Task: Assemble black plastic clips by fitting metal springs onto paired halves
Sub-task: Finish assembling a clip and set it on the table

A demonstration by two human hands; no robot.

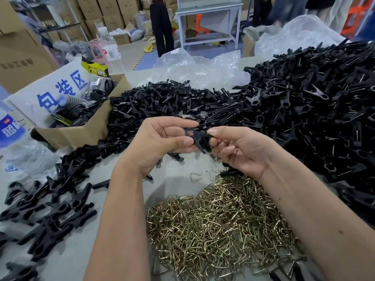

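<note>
Black clip halves (199, 138) held crossed in mid-air above the bench (125, 179), left hand (162, 142) pinching one end between thumb and fingers, right hand (237, 147) curled round the other; probably so the pair stays aligned while a spring goes on. No spring visible in either hand. Brass-coloured springs (219, 226) heaped just below the wrists for a short reach, loose halves (162, 106) piled behind, what look like finished clips (50, 201) set aside at left.
</note>
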